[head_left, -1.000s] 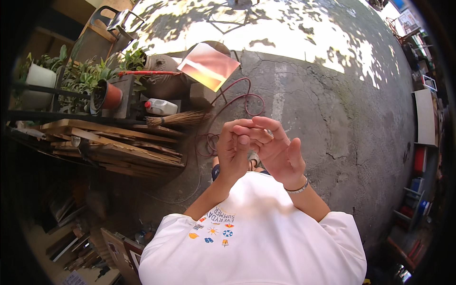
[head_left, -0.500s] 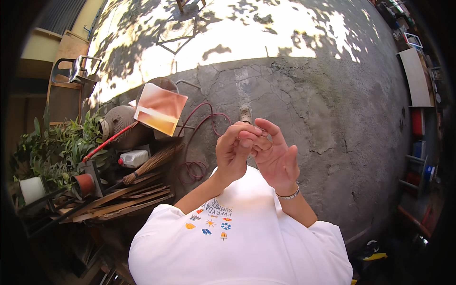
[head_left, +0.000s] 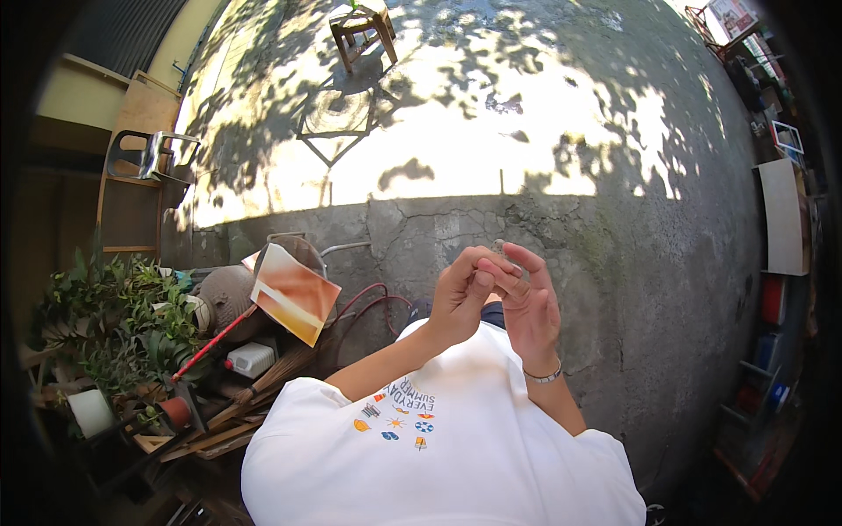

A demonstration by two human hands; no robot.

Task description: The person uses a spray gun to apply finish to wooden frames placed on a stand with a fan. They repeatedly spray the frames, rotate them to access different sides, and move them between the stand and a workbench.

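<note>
My left hand (head_left: 463,298) and my right hand (head_left: 533,311) meet in front of my chest, fingertips touching. The left one is closed in a pinch, its thumb pressed to the bent fingers, right where the right hand's fingers come in. Curled toward the left, the right hand's fingers are drawn together. Whatever lies between the fingertips, if anything, is hidden or too small to name. A metal bracelet (head_left: 545,378) circles my right wrist. Just past the fingertips shows a small patterned patch, apparently the tip of a shoe (head_left: 498,246).
Cracked concrete (head_left: 631,289) spreads ahead. On the left are a long-handled dustpan (head_left: 296,294) with a red handle, a white jug (head_left: 250,360), a straw broom (head_left: 279,370), plants (head_left: 132,324) and a chair (head_left: 149,158). A wooden stool (head_left: 362,35) stands far ahead; shelving (head_left: 761,368) lines the right.
The view has tilted up, bringing the stool into sight. Both hands appear shifted right and stay together; the right hand's thumb and fingers, earlier spread, are closer together.
</note>
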